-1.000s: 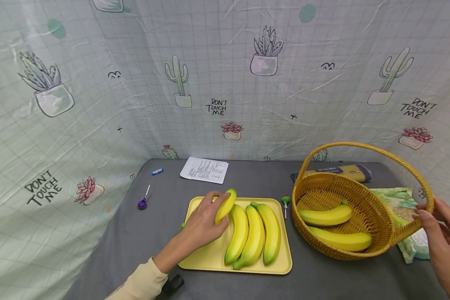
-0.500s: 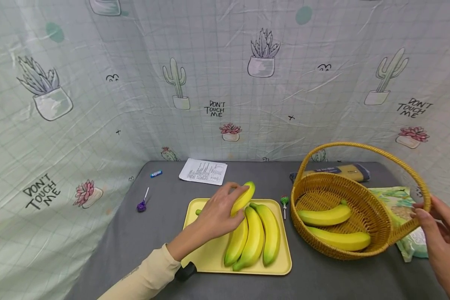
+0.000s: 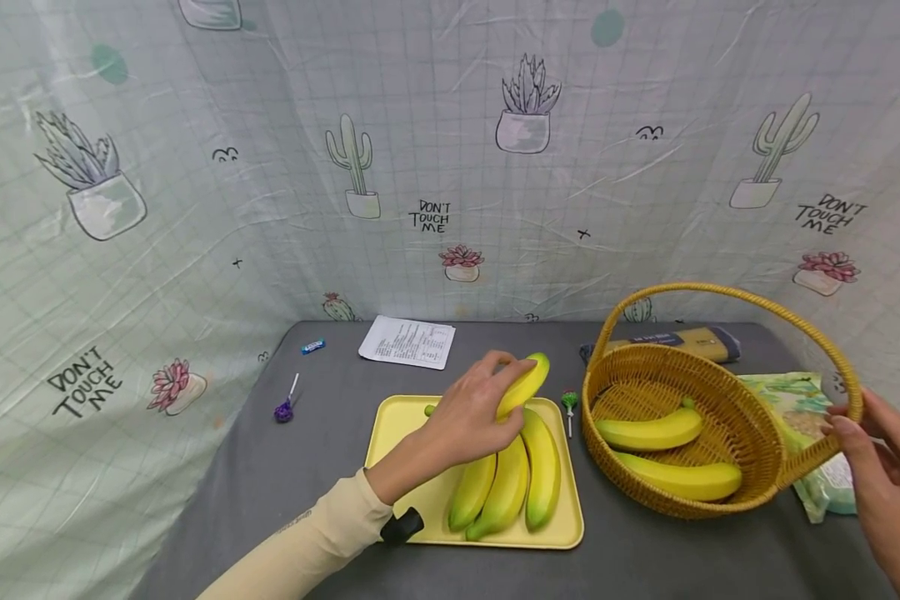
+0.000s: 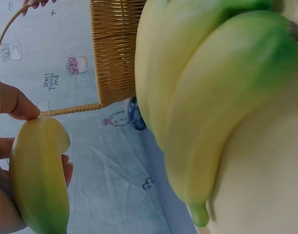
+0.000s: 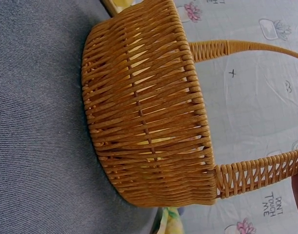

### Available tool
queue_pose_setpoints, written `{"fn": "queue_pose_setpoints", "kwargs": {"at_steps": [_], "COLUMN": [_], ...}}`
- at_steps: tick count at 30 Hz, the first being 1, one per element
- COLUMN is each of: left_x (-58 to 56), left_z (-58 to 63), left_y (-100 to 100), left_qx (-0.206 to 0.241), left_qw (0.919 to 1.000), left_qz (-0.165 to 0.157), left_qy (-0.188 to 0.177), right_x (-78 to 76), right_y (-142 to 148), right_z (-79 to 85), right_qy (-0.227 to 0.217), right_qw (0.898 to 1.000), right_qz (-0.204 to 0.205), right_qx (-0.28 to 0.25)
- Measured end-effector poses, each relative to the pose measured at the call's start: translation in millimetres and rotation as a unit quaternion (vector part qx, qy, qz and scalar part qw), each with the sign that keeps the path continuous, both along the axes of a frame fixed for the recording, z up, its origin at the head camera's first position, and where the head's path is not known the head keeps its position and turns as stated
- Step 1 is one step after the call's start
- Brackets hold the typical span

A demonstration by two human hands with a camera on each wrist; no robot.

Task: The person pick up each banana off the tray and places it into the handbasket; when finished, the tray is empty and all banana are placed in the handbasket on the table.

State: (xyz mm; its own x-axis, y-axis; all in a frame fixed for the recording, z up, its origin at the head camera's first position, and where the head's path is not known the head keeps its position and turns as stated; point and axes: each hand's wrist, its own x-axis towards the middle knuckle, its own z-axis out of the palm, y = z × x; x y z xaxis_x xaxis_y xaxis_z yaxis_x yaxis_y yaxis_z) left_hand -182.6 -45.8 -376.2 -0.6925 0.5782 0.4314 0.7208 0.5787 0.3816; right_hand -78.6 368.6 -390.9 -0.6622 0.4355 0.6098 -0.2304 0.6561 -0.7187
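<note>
My left hand holds a banana above the yellow tray, its fingers and thumb curled round it. In the left wrist view the same banana shows close up in the fingers. Three more bananas lie side by side on the tray, partly covered by the left hand. On the right, my right hand grips the handle of the wicker basket. Two bananas lie inside it. The right wrist view shows the basket's woven side, with only a bit of the hand at the edge.
Behind the basket lies a pasta pack, and a green-and-white bag lies to its right. A green lollipop sits between tray and basket. Further left are a printed sheet, a small blue wrapper and a purple lollipop.
My left hand has moved right and slightly away from me with the banana, from the tray's left half to over its back right. The right hand and basket have stayed in place.
</note>
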Motion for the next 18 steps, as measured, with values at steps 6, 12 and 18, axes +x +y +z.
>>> {"fn": "queue_pose_setpoints", "kwargs": {"at_steps": [6, 12, 18], "left_x": [-5.6, -11.2, -12.0], "left_z": [9.7, 15.3, 16.4], "left_y": [19.3, 38.2, 59.8], "left_qx": [-0.003, -0.019, -0.051], "left_qw": [0.9999, 0.9994, 0.9980], "left_qz": [-0.014, -0.027, -0.037], "left_qy": [0.008, 0.012, -0.004], "right_x": [1.6, 0.8, 0.3], "right_y": [-0.2, -0.1, 1.6], "right_z": [-1.1, 0.0, -2.1], "right_qy": [-0.002, 0.007, 0.016], "right_qw": [1.000, 1.000, 1.000], "right_qz": [-0.001, 0.002, 0.010], "right_qx": [0.009, 0.011, 0.004]}}
